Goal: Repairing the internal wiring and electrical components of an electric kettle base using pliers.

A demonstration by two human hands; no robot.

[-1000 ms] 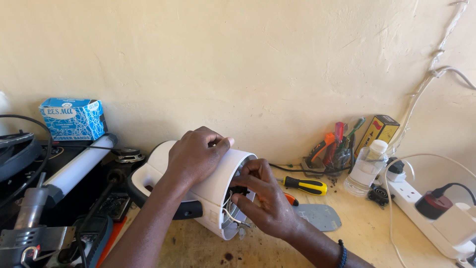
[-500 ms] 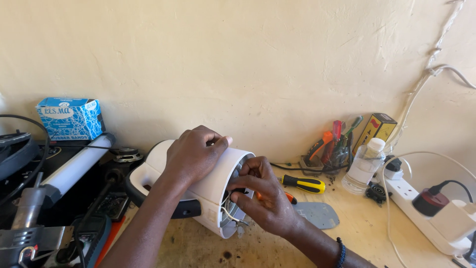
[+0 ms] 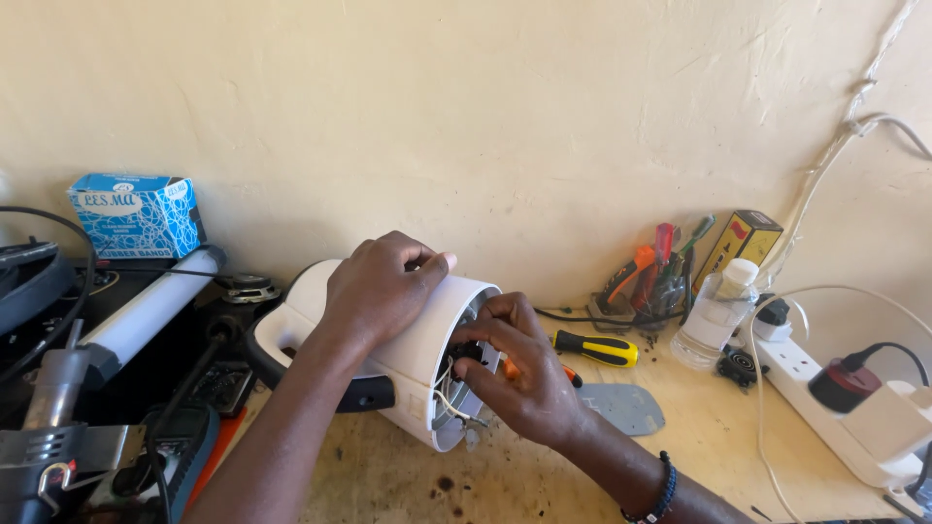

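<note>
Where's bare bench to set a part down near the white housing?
Bare patch: worn wooden benchtop between the flat grey plate and the white power strip. Another in front of the white cylindrical housing. Left side, around the white tube lamp, is crowded.

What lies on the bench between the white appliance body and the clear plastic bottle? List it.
In the head view, between the white appliance body and the clear bottle: the right hand, a yellow-and-black screwdriver and a grey flat plate.
</note>
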